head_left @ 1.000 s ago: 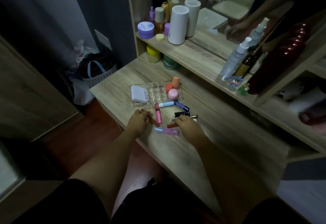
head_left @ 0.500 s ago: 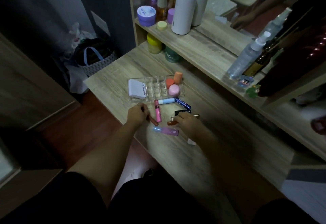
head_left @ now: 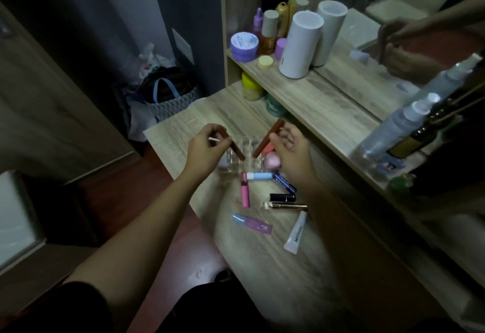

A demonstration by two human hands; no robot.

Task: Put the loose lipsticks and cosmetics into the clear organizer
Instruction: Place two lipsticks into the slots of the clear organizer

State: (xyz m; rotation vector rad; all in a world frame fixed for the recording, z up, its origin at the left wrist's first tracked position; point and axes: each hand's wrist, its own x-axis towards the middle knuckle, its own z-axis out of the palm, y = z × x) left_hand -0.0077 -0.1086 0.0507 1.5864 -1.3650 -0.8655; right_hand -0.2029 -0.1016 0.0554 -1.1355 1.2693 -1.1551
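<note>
The clear organizer (head_left: 249, 146) sits on the wooden desk, partly hidden behind both hands; a pink round item (head_left: 273, 161) lies in its right end. My left hand (head_left: 204, 149) grips a dark red lipstick tube (head_left: 237, 152) above the organizer. My right hand (head_left: 288, 149) grips a longer red-brown tube (head_left: 266, 140), tilted toward the organizer. On the desk nearer to me lie a pink gloss (head_left: 244, 193), a light blue stick (head_left: 259, 176), a dark blue stick (head_left: 284, 182), a black lipstick (head_left: 283, 197), a gold-capped wand (head_left: 286, 205), a purple tube (head_left: 253, 223) and a white tube (head_left: 296, 233).
A raised shelf (head_left: 328, 91) with a mirror behind it carries a white cylinder (head_left: 300, 44), a purple jar (head_left: 244, 46) and spray bottles (head_left: 393, 128). Yellow and green jars (head_left: 252, 86) stand under it. A bag (head_left: 168, 96) sits on the floor to the left.
Both hands lifted off the desk, each with a reddish tube, and moved up over the organizer. The white tube that my right hand covered now shows.
</note>
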